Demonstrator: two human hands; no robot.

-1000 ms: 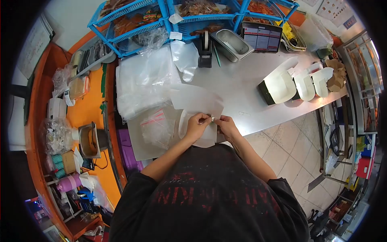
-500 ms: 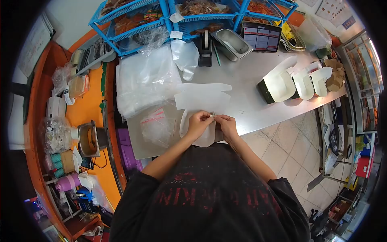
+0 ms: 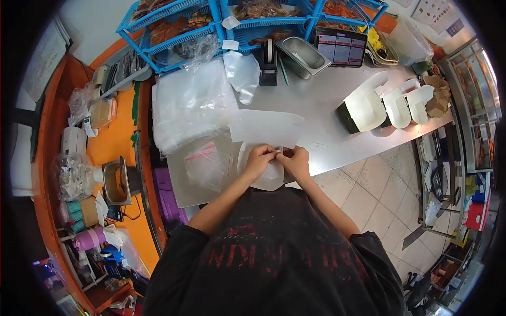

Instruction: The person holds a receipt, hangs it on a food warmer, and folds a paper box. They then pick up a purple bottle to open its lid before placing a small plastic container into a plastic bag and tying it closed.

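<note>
Right in front of my body, at the near edge of the metal table, is a partly folded white cardboard food box. Its large white flap spreads out on the far side. My left hand is over the inside of the box, its fingers pinched on the box's right side wall. Against that same wall, my right hand grips the cardboard from the outer side, thumb and fingers close to the left fingertips. The exact bit of cardboard between the fingertips is mostly hidden.
Plastic bags lie in a pile on the left, with a smaller zip bag nearer. Folded boxes stand at the right. A tape dispenser, steel container and tablet line the back, below blue baskets.
My fingertips have shifted slightly along the box wall, and my right hand is bent more over it. The far flap has changed angle and now looks like one panel.
</note>
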